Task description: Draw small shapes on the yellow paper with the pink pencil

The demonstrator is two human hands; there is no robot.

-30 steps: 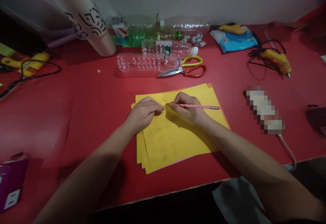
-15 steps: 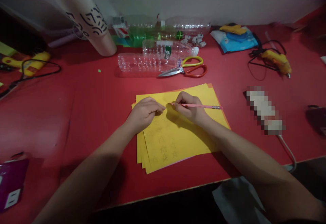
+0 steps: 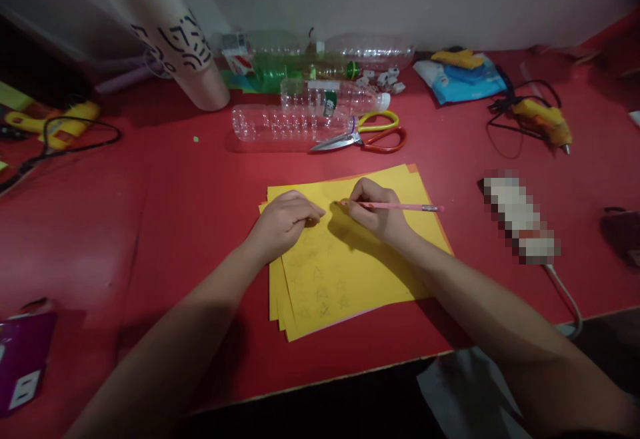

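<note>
1. The pink pencil (image 3: pixel 407 206) lies over the upper middle of the top yellow sheet (image 3: pixel 365 272), its writing end towards the left hand (image 3: pixel 285 222). Whether the tip touches the paper is too small to tell.
2. The right hand (image 3: pixel 380 216) grasps the pencil near its tip, in a writing grip. Hand and pencil have just edged right, so the gap to the left fingertips is a little wider, leaving that patch of paper less covered.
3. The left hand rests on the sheet's left side, fingers bent; I cannot tell whether they pinch anything.
4. Faint star outlines (image 3: pixel 323 292) show on the lower left of the sheet, which tops a loose stack.
5. Beyond the paper, scissors (image 3: pixel 337 142) lie beside 2 clear bottles (image 3: pixel 290 122), with a green bottle (image 3: pixel 275 74) behind.
6. Further out on the red table (image 3: pixel 200 186) are a tumbler (image 3: pixel 175 32) and 2 yellow glue guns (image 3: pixel 543 119), 1 on each side.
</note>
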